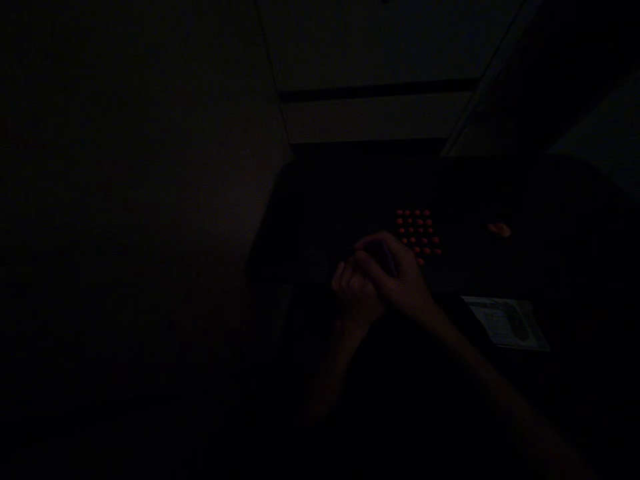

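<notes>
The scene is very dark. My right hand (403, 277) is closed around a dark purplish object (387, 257) whose kind I cannot make out. Just under and left of it, my left hand (353, 290) is curled closed; the two hands overlap or touch. Whatever the left fingers hold, if anything, is hidden. Beyond my right hand, several small reddish-orange round pieces (421, 231) lie in neat rows on a dark tabletop (340, 207). My right hand covers part of the nearest rows.
To the right of the rows lies a small reddish-orange clump (499, 230). A pale printed sheet or packet (507, 323) is nearer me on the right. A panelled, cabinet-like front (375, 117) stands behind the table.
</notes>
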{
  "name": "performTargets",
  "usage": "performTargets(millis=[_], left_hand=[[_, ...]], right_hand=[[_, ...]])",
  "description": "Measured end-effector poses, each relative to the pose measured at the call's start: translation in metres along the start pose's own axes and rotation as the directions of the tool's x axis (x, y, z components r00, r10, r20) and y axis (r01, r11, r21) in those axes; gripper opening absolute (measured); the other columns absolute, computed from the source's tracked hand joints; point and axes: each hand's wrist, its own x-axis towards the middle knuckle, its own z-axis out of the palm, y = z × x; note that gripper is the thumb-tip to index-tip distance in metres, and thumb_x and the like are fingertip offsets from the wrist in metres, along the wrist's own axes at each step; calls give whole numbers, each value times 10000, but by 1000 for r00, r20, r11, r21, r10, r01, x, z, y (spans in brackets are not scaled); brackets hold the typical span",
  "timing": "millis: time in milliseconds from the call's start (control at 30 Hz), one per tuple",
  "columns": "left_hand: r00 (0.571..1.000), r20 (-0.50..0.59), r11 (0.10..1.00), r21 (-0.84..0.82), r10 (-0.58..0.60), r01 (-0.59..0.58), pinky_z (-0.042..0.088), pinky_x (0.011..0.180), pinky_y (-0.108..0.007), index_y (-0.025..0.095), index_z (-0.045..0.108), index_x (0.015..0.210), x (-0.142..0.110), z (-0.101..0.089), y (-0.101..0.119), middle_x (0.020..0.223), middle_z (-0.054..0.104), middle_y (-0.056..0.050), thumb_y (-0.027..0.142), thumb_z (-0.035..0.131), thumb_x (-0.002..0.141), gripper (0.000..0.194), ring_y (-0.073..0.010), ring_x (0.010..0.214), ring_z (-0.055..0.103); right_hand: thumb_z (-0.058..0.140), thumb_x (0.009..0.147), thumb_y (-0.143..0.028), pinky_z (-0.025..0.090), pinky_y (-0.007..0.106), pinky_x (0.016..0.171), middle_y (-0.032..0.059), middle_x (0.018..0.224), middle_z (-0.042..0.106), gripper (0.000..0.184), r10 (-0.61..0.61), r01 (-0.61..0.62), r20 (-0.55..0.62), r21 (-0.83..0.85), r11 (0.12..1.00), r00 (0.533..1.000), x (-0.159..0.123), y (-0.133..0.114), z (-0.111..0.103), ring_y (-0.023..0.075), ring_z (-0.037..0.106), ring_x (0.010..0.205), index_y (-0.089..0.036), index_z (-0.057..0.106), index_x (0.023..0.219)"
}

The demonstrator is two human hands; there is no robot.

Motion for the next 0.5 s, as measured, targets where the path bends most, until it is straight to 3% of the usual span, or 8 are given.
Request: performTargets(millis=[500], left_hand=[[1000, 12, 1000, -13, -17, 17, 419, 630, -347, 197, 663, 751, -1, 1, 0, 625, 685, -67, 161, 530, 833, 160, -212, 621, 631]], right_hand=[[635, 908, -265, 505, 374, 833, 5, 944, 677, 53, -7, 6, -3, -11, 1000, 1000, 0, -1, -1, 207, 644, 912, -261, 638, 960]])
